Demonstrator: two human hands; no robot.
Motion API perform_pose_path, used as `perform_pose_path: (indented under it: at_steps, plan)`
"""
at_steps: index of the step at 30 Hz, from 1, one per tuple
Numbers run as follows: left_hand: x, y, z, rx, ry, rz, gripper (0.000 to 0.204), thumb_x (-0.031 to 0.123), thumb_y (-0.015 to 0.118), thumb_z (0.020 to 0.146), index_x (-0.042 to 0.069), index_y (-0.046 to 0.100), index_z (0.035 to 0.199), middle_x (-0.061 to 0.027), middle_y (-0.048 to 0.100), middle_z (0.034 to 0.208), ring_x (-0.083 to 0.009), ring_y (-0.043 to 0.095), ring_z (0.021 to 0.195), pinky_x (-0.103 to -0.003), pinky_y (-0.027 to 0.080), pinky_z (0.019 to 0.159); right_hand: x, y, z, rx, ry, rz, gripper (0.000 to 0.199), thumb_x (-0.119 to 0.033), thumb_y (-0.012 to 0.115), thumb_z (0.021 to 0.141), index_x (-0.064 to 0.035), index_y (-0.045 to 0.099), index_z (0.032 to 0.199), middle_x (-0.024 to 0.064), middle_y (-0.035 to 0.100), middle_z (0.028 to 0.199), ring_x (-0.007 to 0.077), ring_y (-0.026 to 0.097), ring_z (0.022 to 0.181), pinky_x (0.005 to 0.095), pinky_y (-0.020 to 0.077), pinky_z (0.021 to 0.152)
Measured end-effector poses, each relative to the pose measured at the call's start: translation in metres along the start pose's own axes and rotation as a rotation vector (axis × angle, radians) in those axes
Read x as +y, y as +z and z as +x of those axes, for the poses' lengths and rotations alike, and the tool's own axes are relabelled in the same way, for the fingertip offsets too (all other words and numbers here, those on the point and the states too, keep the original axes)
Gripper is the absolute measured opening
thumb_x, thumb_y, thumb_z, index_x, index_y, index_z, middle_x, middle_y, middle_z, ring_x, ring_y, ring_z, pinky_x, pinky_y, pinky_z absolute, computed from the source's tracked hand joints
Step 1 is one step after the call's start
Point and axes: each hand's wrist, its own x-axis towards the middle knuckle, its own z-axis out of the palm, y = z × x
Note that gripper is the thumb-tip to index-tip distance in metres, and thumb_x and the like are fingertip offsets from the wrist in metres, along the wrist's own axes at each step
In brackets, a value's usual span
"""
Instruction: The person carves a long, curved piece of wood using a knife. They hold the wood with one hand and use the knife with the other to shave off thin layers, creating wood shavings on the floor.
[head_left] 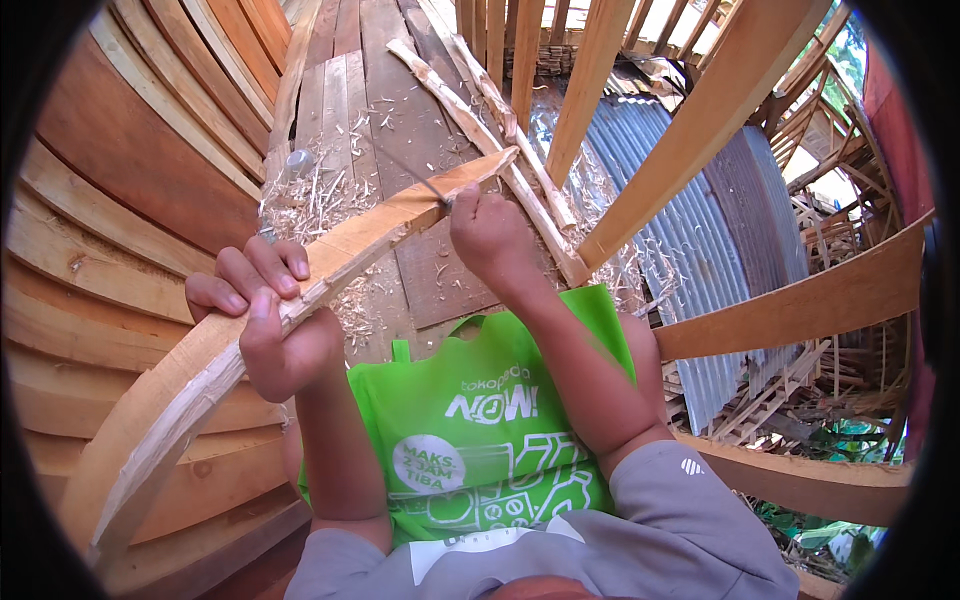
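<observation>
A long curved wooden plank [360, 235] with a pale, freshly cut edge runs from the lower left up to the middle. My left hand [265, 315] grips it near its middle, fingers wrapped over the top edge. My right hand [490, 235] is closed around the handle of a thin dark blade [410, 172], which rests on the plank's upper face near its far end. A green printed bag [480, 420] lies across my lap under both forearms.
Wood shavings [320, 195] litter the plank floor [350, 90]. Curved hull planking [120, 180] rises on the left. Rough poles [500, 130] lie ahead. Wooden ribs [700, 110] and corrugated metal sheet [700, 240] stand to the right.
</observation>
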Motion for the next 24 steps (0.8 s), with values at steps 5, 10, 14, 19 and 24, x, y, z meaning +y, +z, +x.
perform_pose_path:
  at_steps: [5, 10, 14, 19, 24]
  plan:
    - [-0.002, 0.009, 0.000, 0.004, -0.018, 0.057, 0.020, 0.005, 0.048, 0.069, 0.014, 0.039, 0.084, -0.0022, 0.038, 0.069, -0.0138, 0.040, 0.065, -0.032, 0.040, 0.068, 0.035, 0.002, 0.017, 0.076, 0.072, -0.031, 0.048, -0.026, 0.035, 0.098, 0.0098, 0.061, 0.080, 0.0345, 0.063, 0.084, 0.0506, 0.061, 0.081, 0.0553, 0.0477, 0.078]
    - [0.001, 0.001, -0.001, -0.009, -0.006, 0.020, 0.021, 0.005, 0.052, 0.071, 0.013, 0.041, 0.087, -0.0030, 0.040, 0.069, -0.0141, 0.043, 0.065, -0.032, 0.042, 0.068, 0.011, 0.003, -0.004, 0.087, -0.050, -0.073, 0.055, -0.032, 0.033, 0.099, 0.0083, 0.063, 0.077, 0.0353, 0.061, 0.083, 0.0506, 0.061, 0.082, 0.0563, 0.0470, 0.080]
    - [0.000, 0.005, 0.000, -0.004, -0.010, 0.061, 0.020, 0.005, 0.049, 0.070, 0.014, 0.039, 0.084, -0.0019, 0.038, 0.069, -0.0132, 0.041, 0.065, -0.032, 0.040, 0.067, 0.033, 0.004, 0.014, 0.175, -0.022, -0.018, 0.062, -0.036, 0.030, 0.100, 0.0073, 0.064, 0.071, 0.0348, 0.060, 0.079, 0.0506, 0.062, 0.081, 0.0573, 0.0468, 0.079]
    - [-0.001, 0.005, -0.002, 0.010, -0.025, -0.007, 0.022, 0.003, 0.051, 0.071, 0.013, 0.040, 0.086, -0.0030, 0.040, 0.071, -0.0139, 0.043, 0.065, -0.033, 0.042, 0.067, 0.046, 0.011, 0.020, 0.183, 0.015, 0.002, 0.065, -0.037, 0.030, 0.101, 0.0087, 0.063, 0.069, 0.0360, 0.059, 0.075, 0.0523, 0.061, 0.080, 0.0577, 0.0458, 0.081]
    - [-0.001, -0.003, 0.000, -0.039, 0.002, -0.015, 0.024, 0.002, 0.054, 0.072, 0.012, 0.040, 0.088, -0.0038, 0.042, 0.071, -0.0143, 0.044, 0.066, -0.033, 0.042, 0.067, 0.016, 0.007, -0.004, 0.220, 0.015, -0.068, 0.065, -0.037, 0.029, 0.101, 0.0088, 0.063, 0.069, 0.0363, 0.058, 0.073, 0.0518, 0.061, 0.078, 0.0576, 0.0457, 0.081]
